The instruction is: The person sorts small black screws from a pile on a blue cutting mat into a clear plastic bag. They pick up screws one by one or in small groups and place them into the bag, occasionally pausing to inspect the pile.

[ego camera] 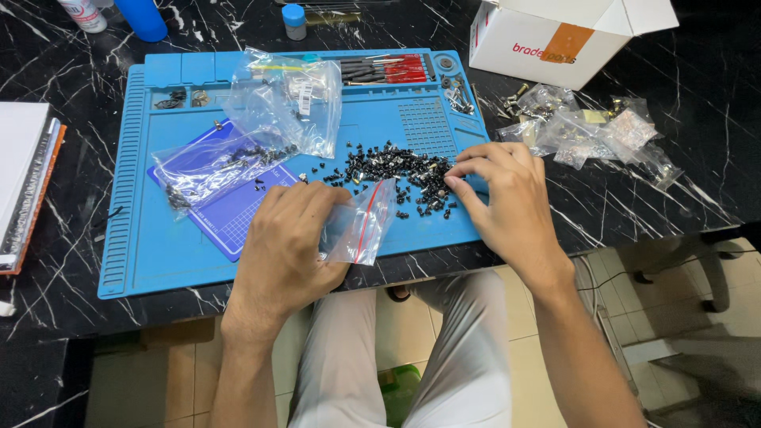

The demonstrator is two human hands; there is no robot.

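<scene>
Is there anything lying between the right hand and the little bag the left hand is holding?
Only loose black screws scattered on the blue mat. Otherwise the gap from the right hand to the small bag in the left hand looks open.

Black marble table (697,158), blue work mat (158,254), white box (547,40), books (24,182)

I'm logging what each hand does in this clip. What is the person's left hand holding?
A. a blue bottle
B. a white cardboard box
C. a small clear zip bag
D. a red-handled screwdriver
C: the left hand grips a small clear zip bag over the blue mat, while the right hand picks at the pile of small black parts.
</scene>
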